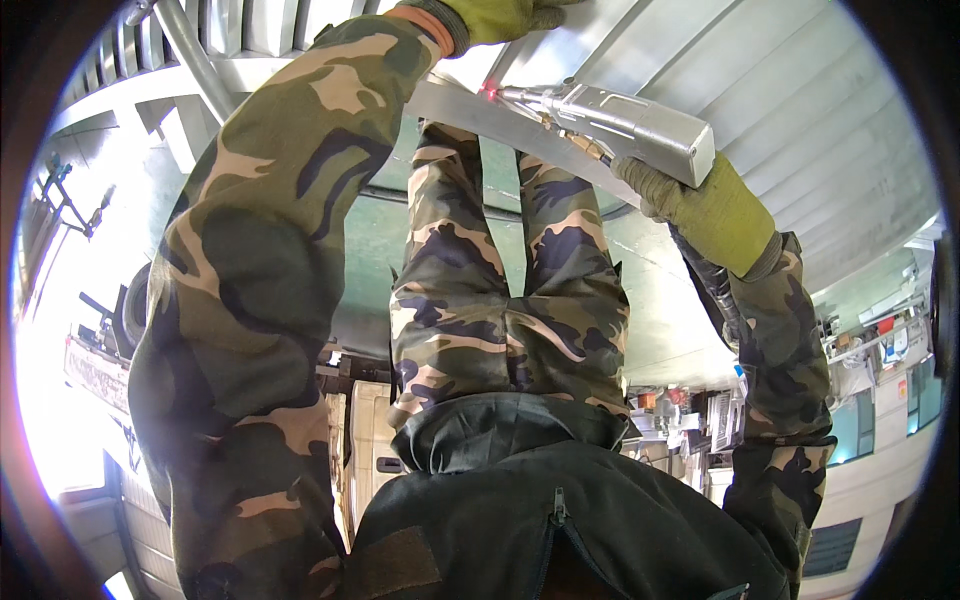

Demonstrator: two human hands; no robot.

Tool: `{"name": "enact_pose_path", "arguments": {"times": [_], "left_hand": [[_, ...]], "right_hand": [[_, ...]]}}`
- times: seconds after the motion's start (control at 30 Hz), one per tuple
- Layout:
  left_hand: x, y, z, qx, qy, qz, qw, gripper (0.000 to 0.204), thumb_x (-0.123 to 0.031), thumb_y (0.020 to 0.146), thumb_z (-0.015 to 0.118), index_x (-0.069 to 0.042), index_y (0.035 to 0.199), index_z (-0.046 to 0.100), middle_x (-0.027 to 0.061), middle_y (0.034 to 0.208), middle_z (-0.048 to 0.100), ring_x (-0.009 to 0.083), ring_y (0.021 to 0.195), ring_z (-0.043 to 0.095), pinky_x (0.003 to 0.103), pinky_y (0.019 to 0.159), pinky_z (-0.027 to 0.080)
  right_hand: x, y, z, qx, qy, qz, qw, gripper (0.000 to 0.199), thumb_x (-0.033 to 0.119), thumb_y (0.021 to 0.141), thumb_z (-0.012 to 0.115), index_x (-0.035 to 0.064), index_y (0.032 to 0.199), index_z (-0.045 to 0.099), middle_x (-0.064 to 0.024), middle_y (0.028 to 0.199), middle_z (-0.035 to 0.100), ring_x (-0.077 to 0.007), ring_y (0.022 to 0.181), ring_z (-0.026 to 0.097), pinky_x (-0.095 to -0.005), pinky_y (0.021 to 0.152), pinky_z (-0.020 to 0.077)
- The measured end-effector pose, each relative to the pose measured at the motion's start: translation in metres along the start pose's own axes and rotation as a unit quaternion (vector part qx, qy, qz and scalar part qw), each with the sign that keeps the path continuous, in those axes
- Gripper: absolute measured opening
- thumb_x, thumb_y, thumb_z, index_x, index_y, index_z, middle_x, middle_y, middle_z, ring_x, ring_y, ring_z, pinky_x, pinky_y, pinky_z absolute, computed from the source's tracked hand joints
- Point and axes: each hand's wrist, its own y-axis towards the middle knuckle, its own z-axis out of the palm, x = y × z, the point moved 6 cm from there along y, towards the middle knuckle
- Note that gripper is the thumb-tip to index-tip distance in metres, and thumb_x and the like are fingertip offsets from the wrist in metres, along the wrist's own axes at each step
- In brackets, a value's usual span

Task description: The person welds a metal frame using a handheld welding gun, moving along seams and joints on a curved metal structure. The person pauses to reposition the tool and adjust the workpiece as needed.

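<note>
My right hand (715, 215), in a yellow-green work glove, is wrapped round a silver handheld laser welding gun (635, 122). The gun's narrow nozzle points left, and a red light spot glows at its tip against the seam of a pale metal workpiece (480, 115). A brass fitting and thin line run along the gun's underside, and a black cable (712, 285) hangs below my wrist. At the top edge, my left hand (500, 18), gloved alike, reaches over the metal with fingers stretched out; part of it is cut off by the frame. Nothing shows in it.
Ribbed metal panelling (810, 130) spreads across the upper right. Slatted metal and a round bar (190, 65) stand at the upper left. My legs are below the workpiece, above a green floor (375, 240). Cluttered shelves or benches (690, 425) lie behind, with a beige vehicle-like shape (370, 440).
</note>
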Motion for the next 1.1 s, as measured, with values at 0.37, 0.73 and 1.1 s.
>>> {"name": "enact_pose_path", "arguments": {"times": [0.37,0.73,1.1], "left_hand": [[0.004,-0.002,-0.001,0.018,-0.027,0.009,0.999,0.025,-0.035,0.092,0.069,-0.019,0.11,0.077,0.0019,0.128,0.069,0.0275,0.096,0.07,0.041,0.082,0.058],[-0.021,0.013,-0.013,0.151,0.104,0.021,0.983,0.01,-0.017,0.091,0.066,-0.019,0.094,0.074,-0.0065,0.092,0.065,0.0089,0.089,0.065,0.02,0.08,0.057],[-0.014,0.022,-0.002,0.274,0.054,-0.08,0.957,0.01,-0.019,0.087,0.07,-0.021,0.095,0.076,-0.0053,0.104,0.07,0.013,0.091,0.068,0.029,0.08,0.058]], "right_hand": [[0.003,0.005,0.002,0.042,-0.048,0.06,0.996,0.05,0.042,0.096,0.075,0.0044,0.128,0.066,-0.0109,0.1,0.075,-0.0193,0.086,0.072,-0.0339,0.073,0.0575],[0.004,-0.001,0.002,0.02,-0.039,0.019,0.999,0.048,0.04,0.097,0.074,0.0038,0.128,0.066,-0.01,0.099,0.074,-0.018,0.084,0.07,-0.033,0.073,0.0566],[0.004,-0.005,0.0,0.019,-0.037,0.021,0.999,0.047,0.038,0.098,0.073,0.0032,0.128,0.066,-0.0091,0.099,0.073,-0.0168,0.083,0.068,-0.0321,0.072,0.0557]]}}
